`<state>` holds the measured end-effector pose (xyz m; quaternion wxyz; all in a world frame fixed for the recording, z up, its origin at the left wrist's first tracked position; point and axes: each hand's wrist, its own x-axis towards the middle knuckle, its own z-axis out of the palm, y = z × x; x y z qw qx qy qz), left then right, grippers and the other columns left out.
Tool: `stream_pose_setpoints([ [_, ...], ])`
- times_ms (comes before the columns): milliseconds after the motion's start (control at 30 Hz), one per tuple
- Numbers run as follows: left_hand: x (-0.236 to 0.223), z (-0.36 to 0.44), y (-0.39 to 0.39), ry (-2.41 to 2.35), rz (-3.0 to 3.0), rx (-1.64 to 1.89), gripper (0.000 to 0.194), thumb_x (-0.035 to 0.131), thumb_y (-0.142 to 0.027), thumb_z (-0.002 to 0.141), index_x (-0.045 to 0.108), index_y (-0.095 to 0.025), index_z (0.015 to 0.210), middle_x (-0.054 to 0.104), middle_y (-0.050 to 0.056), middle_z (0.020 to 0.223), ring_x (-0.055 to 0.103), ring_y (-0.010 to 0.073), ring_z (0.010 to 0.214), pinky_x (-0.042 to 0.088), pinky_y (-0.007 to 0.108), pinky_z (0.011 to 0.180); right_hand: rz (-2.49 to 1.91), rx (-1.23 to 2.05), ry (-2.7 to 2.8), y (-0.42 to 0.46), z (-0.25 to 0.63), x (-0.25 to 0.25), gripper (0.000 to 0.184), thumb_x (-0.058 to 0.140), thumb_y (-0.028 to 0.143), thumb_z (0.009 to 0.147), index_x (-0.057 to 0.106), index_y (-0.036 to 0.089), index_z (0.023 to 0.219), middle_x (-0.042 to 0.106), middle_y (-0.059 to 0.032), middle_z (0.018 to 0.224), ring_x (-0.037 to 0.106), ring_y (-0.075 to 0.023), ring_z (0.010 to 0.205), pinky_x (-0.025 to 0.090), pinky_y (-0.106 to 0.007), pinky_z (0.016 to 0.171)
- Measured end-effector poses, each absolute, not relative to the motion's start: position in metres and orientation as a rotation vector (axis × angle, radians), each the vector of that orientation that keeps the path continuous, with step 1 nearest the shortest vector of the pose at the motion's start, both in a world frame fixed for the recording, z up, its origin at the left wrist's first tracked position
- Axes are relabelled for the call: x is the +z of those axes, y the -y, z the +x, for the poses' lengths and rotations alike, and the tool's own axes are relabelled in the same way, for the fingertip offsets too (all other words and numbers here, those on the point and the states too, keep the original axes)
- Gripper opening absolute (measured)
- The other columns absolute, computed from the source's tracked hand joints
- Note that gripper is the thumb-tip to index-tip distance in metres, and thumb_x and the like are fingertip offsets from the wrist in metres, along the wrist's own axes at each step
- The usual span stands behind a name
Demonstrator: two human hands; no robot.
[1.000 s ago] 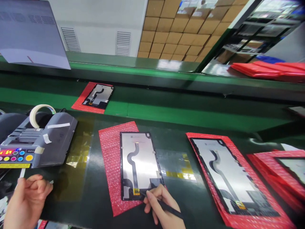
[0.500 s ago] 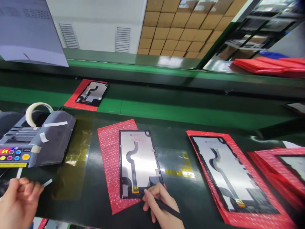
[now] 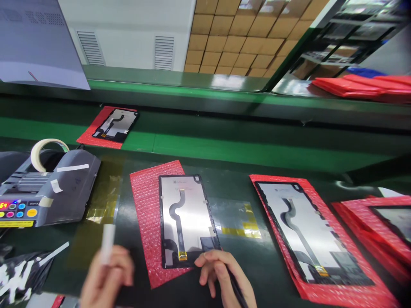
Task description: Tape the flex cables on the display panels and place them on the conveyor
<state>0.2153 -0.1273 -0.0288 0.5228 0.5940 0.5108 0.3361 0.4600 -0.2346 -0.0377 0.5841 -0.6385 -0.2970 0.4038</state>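
One white tape strip [image 3: 108, 243] pinched in left hand [image 3: 108, 276]; right hand [image 3: 226, 273] holds black pen-like tool [image 3: 237, 290] at edge of display panel [image 3: 195, 218], partly off red bubble-wrap sleeve [image 3: 146, 226]; stray nudge could slide panel.

Holding up a white tape strip [image 3: 108, 240] in the blurred left hand [image 3: 107, 273], near a red bubble-wrap sleeve [image 3: 148, 222]. Gripping a dark pen-like tool [image 3: 237, 291] in the right hand [image 3: 224, 271], at the lower corner of a display panel [image 3: 199, 218] laid partly over the sleeve. Working at a dark worktop [image 3: 247, 254] between a grey tape dispenser [image 3: 70, 192] and a second panel [image 3: 311, 231].
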Motion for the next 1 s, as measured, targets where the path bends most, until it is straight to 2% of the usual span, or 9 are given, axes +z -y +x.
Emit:
stream_pose_setpoints([
  [67, -0.039, 0.252, 0.148, -0.788, 1.496, 0.518, 0.034, 0.050, -0.053, 0.094, 0.067, -0.024, 0.100, 0.065, 0.004, 0.071, 0.059, 0.0194, 0.066, 0.048, 0.034, 0.071, -1.434, 1.022, 0.795, 0.229, 0.465, -0.020, 0.035, 0.054, 0.055, 0.094, 0.065, 0.023, 0.086, 0.075, -0.0100, 0.087, 0.068, -0.0182, 0.063, 0.052, -0.026, 0.051],
  [100, -0.045, 0.269, 0.156, -0.624, 1.468, 0.473, 0.041, 0.046, -0.055, 0.095, 0.064, -0.023, 0.111, 0.063, 0.003, 0.068, 0.055, 0.0163, 0.058, 0.045, 0.029, 0.061, -1.414, 1.094, 0.832, 0.226, 0.467, -0.012, 0.029, 0.060, 0.051, 0.092, 0.065, 0.024, 0.085, 0.075, -0.0097, 0.095, 0.070, -0.0199, 0.074, 0.055, -0.028, 0.061],
  [167, -0.057, 0.294, 0.165, -0.468, 1.449, 0.408, 0.045, 0.042, -0.057, 0.097, 0.064, -0.020, 0.111, 0.060, 0.003, 0.068, 0.050, 0.0130, 0.055, 0.040, 0.025, 0.054, -1.375, 1.250, 0.839, 0.217, 0.470, 0.000, 0.021, 0.072, 0.042, 0.086, 0.060, 0.025, 0.083, 0.074, -0.0059, 0.095, 0.069, -0.0205, 0.084, 0.055, -0.031, 0.075],
  [333, -0.059, 0.313, 0.165, -0.385, 1.318, 0.356, 0.059, 0.039, -0.063, 0.096, 0.053, -0.020, 0.133, 0.057, 0.001, 0.065, 0.047, 0.0113, 0.051, 0.038, 0.022, 0.049, -1.390, 1.207, 0.798, 0.182, 0.484, 0.013, 0.050, 0.082, 0.045, 0.072, 0.038, 0.024, 0.061, 0.065, 0.0005, 0.067, 0.063, -0.0170, 0.063, 0.049, -0.027, 0.059],
  [433, -0.046, 0.311, 0.160, -0.427, 1.373, 0.311, 0.056, 0.036, -0.061, 0.098, 0.061, -0.021, 0.126, 0.059, 0.001, 0.062, 0.049, 0.0111, 0.051, 0.040, 0.023, 0.053, -1.490, 1.033, 0.881, 0.150, 0.499, 0.012, 0.054, 0.081, 0.052, 0.069, 0.035, 0.025, 0.060, 0.059, 0.0029, 0.061, 0.056, -0.0147, 0.057, 0.043, -0.026, 0.056],
  [533, -0.034, 0.310, 0.150, -0.540, 1.638, 0.425, 0.040, 0.036, -0.044, 0.102, 0.066, -0.021, 0.116, 0.063, 0.002, 0.065, 0.055, 0.0134, 0.058, 0.045, 0.024, 0.058, -1.530, 1.042, 1.101, 0.122, 0.507, -0.002, 0.053, 0.079, 0.056, 0.068, 0.036, 0.024, 0.060, 0.053, 0.0051, 0.057, 0.049, -0.0127, 0.054, 0.039, -0.026, 0.056],
  [633, -0.024, 0.310, 0.135, -0.753, 1.997, 0.561, 0.031, 0.039, -0.023, 0.099, 0.068, -0.020, 0.111, 0.068, 0.008, 0.086, 0.062, 0.0201, 0.080, 0.052, 0.033, 0.075, -1.548, 1.054, 1.232, 0.108, 0.505, -0.021, 0.051, 0.075, 0.057, 0.072, 0.037, 0.024, 0.061, 0.052, 0.0057, 0.055, 0.046, -0.0122, 0.053, 0.036, -0.025, 0.056],
  [733, -0.020, 0.310, 0.123, -0.962, 2.278, 0.531, 0.036, 0.042, -0.014, 0.095, 0.065, -0.020, 0.121, 0.066, 0.010, 0.101, 0.060, 0.0243, 0.093, 0.052, 0.042, 0.085, -1.554, 1.011, 1.273, 0.106, 0.498, -0.033, 0.049, 0.074, 0.054, 0.076, 0.038, 0.024, 0.062, 0.055, 0.0058, 0.055, 0.046, -0.0115, 0.051, 0.036, -0.025, 0.056],
  [1000, -0.041, 0.314, 0.121, -1.193, 2.745, 0.414, 0.040, 0.049, -0.011, 0.089, 0.065, -0.022, 0.124, 0.057, 0.012, 0.103, 0.053, 0.0284, 0.094, 0.052, 0.045, 0.075, -1.614, 0.893, 1.265, 0.102, 0.490, -0.045, 0.044, 0.074, 0.050, 0.079, 0.041, 0.024, 0.065, 0.068, 0.0008, 0.069, 0.062, -0.0172, 0.063, 0.042, -0.029, 0.064],
])
